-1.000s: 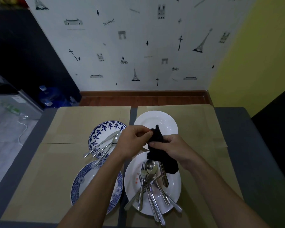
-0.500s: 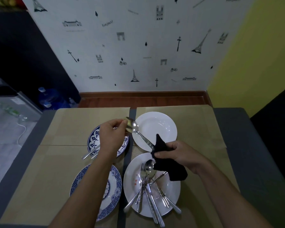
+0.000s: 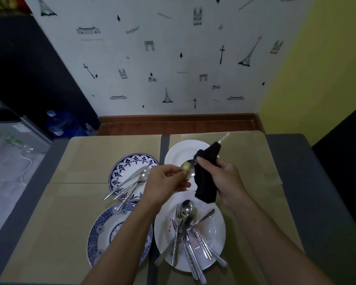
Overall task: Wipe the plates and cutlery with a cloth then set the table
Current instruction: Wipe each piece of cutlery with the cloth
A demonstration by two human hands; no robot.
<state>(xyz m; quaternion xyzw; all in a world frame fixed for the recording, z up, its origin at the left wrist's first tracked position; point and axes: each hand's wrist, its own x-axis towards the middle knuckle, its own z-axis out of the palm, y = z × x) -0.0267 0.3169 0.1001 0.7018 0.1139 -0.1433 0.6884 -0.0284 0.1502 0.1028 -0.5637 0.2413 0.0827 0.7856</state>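
Just beyond the near white plate (image 3: 217,237), your left hand (image 3: 167,179) pinches a spoon (image 3: 188,167) by its bowl. Your right hand (image 3: 226,179) curls round a black cloth (image 3: 206,177) wrapped on the handle, whose tip pokes out past it. Pinch firmly, draw the cloth along the whole handle, then rub the bowl. More cutlery (image 3: 185,227) lies heaped on that plate.

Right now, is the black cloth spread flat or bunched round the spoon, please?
Bunched: the right hand grips the cloth around the spoon; its bowl and tip protrude.
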